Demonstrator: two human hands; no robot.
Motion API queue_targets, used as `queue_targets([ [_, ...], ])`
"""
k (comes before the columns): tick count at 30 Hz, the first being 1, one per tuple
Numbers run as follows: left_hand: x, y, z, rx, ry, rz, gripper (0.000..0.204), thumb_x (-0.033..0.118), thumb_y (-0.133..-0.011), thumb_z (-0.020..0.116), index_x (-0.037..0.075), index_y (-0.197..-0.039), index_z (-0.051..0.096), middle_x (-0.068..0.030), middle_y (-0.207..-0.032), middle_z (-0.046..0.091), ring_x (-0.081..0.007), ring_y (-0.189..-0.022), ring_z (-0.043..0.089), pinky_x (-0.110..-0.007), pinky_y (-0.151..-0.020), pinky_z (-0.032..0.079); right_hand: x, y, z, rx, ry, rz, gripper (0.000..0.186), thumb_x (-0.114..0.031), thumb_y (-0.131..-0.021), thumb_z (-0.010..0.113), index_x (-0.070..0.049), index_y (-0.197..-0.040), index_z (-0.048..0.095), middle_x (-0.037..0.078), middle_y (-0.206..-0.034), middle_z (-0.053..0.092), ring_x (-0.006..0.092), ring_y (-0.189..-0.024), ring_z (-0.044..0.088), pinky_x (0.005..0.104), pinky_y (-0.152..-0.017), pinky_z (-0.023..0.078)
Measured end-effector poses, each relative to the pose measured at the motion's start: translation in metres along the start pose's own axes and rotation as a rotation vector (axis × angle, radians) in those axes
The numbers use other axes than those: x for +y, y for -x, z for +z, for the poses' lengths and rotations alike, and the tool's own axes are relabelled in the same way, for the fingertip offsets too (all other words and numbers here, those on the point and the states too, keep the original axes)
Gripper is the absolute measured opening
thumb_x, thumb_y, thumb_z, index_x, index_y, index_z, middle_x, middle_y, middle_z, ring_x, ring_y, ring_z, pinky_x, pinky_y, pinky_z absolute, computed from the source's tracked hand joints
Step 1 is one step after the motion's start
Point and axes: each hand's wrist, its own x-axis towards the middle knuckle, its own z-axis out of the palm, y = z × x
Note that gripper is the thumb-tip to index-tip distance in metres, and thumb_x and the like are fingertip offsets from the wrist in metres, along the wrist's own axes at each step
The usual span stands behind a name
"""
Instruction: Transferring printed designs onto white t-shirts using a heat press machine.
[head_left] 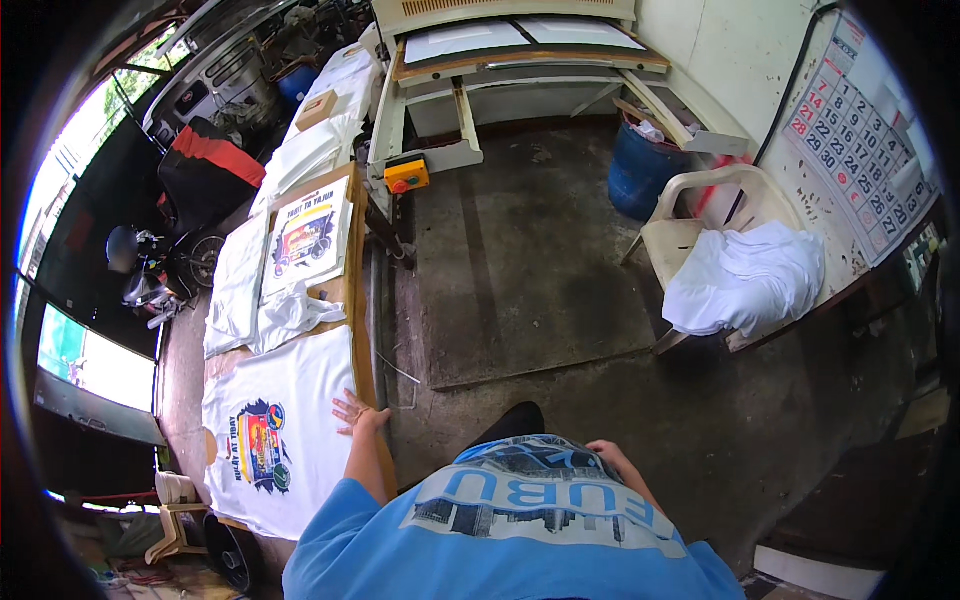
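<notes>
A white T-shirt point(312, 395) with a colourful printed design lies spread on a long table, to my left. On the shirt's edge nearest me, my left hand point(357, 412) rests with its fingers spread, holding nothing. My right hand point(604, 450) hangs beside my waist, partly behind my blue shirt; its fingers are too hidden to read. Just beyond the spread shirt, a crumpled white cloth point(300, 318) lies on the table. Farther along sits a white sheet with a printed design point(308, 240).
A plastic chair point(735, 180) holds a heap of white cloth point(750, 275). Behind it stands a blue drum point(640, 175). A large press-like machine point(425, 75) with an orange switch box point(407, 178) occupies the far side. A motorcycle point(165, 265) stands left of the table.
</notes>
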Motion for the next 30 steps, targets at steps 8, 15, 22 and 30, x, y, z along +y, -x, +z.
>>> queue_targets([
  [8, -0.007, -0.007, 0.005, 0.022, 0.019, -0.005, 0.127, 0.052, -0.057, 0.072, 0.020, -0.134, -0.022, -0.0148, -0.140, -0.025, -0.0356, -0.131, -0.016, -0.062, -0.099, 0.008, -0.033, -0.019, -0.014, 0.040, 0.004, 0.104, 0.019, -0.012, -0.073, 0.065, 0.001, -0.088, 0.066, 0.009, -0.080, 0.065, 0.0152, -0.072, 0.060, 0.0268, -0.065, 0.048],
  [15, 0.043, -0.034, -0.012, 0.313, 0.358, 0.027, 0.069, 0.033, -0.072, 0.063, 0.011, -0.129, 0.031, -0.0226, -0.130, 0.028, -0.0370, -0.121, 0.027, -0.054, -0.095, 0.027, -0.041, -0.054, -0.045, 0.003, 0.139, 0.044, 0.019, -0.013, -0.072, 0.066, -0.001, -0.086, 0.065, 0.008, -0.078, 0.065, 0.0152, -0.070, 0.060, 0.0276, -0.062, 0.048],
  [22, 0.220, -0.044, -0.156, 0.808, 0.672, 0.605, 0.019, 0.020, -0.076, 0.054, 0.013, -0.092, 0.063, -0.0101, -0.085, 0.059, -0.0276, -0.085, 0.055, -0.042, -0.078, 0.036, -0.090, -0.117, -0.073, -0.040, -0.095, 0.193, 0.013, -0.014, -0.075, 0.063, -0.005, -0.085, 0.063, 0.004, -0.074, 0.062, 0.0117, -0.061, 0.058, 0.0244, -0.049, 0.046],
  [30, 0.392, -0.109, -0.325, 0.879, 0.660, 0.703, 0.016, 0.022, -0.076, 0.053, 0.017, -0.083, 0.066, -0.0053, -0.084, 0.060, -0.0232, -0.093, 0.052, -0.044, -0.079, 0.032, -0.211, -0.230, -0.101, 0.024, -0.031, 0.109, 0.015, -0.017, -0.080, 0.058, -0.006, -0.090, 0.061, 0.004, -0.079, 0.061, 0.0113, -0.064, 0.058, 0.0227, -0.053, 0.047],
])
